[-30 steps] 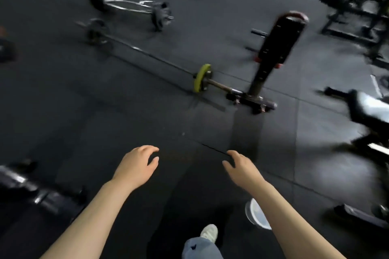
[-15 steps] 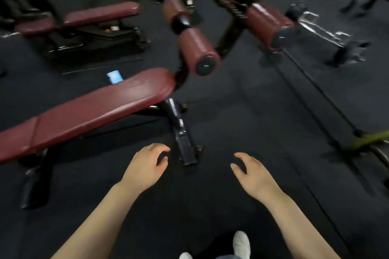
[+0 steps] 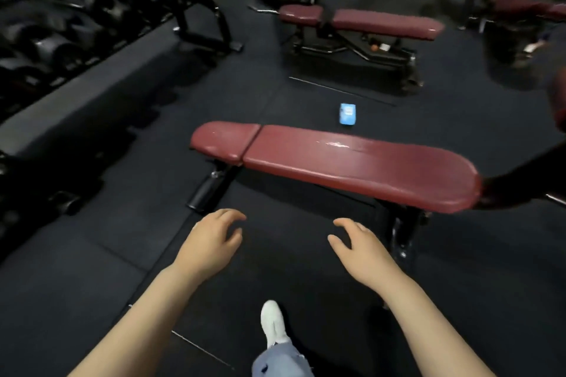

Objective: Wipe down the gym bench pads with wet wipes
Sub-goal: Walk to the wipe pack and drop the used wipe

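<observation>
Lying beyond bench pad — wipes pack, hands empty.

dumbbell rack — far left, white shoe, dark floor

Open black floor between both hands and the near long edge of the red bench pad; left hand and right hand held above it with loosely curled fingers, holding nothing, short of the pad; bare pad top along its whole length. Under the pad's left end, a black foot bar jutting toward the left hand; under the right end, a black frame leg just beside the right hand. Beyond the far edge, a strip of floor with a blue wipes pack, then a second bench; dumbbell rack along the left; a white shoe below.
</observation>
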The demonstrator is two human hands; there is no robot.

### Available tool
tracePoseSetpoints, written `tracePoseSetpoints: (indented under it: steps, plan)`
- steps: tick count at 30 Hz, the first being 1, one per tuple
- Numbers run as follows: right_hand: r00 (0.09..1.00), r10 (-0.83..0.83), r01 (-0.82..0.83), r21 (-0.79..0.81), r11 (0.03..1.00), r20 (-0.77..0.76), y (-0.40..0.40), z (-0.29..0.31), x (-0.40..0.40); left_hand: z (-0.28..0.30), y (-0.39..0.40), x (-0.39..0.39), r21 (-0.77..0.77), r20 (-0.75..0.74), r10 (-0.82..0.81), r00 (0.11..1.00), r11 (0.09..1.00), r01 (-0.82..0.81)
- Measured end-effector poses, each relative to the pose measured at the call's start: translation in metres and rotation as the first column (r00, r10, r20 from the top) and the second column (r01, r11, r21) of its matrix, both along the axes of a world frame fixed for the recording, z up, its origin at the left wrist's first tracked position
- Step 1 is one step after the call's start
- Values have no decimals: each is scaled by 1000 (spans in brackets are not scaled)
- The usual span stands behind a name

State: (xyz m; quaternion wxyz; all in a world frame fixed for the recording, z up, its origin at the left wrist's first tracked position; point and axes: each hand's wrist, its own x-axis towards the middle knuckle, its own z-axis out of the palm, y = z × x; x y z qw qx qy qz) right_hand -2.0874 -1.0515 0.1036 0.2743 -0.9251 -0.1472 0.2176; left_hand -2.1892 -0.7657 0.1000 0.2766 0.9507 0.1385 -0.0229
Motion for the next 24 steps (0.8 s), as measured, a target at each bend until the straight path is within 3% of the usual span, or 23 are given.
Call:
tracePoseSetpoints:
  steps: [6, 13, 18, 24]
  plan:
    - [991, 132, -132, 24, 991, -2, 171, 0, 100, 0, 142, 52, 37, -94, 95, 991, 995, -92]
    - [977, 213, -213, 7, 977, 23, 356, 7, 162, 10, 315, 99, 80, -23, 182, 983, 980, -180]
    - [983, 183, -183, 6, 983, 20, 494, -14, 199, -9, 459, 133, 95, -48, 113, 992, 990, -108]
    - [998, -7, 8, 25, 1000, -63, 635, -23, 225, 3, 626, 191, 108, -130, -69, 989, 991, 83]
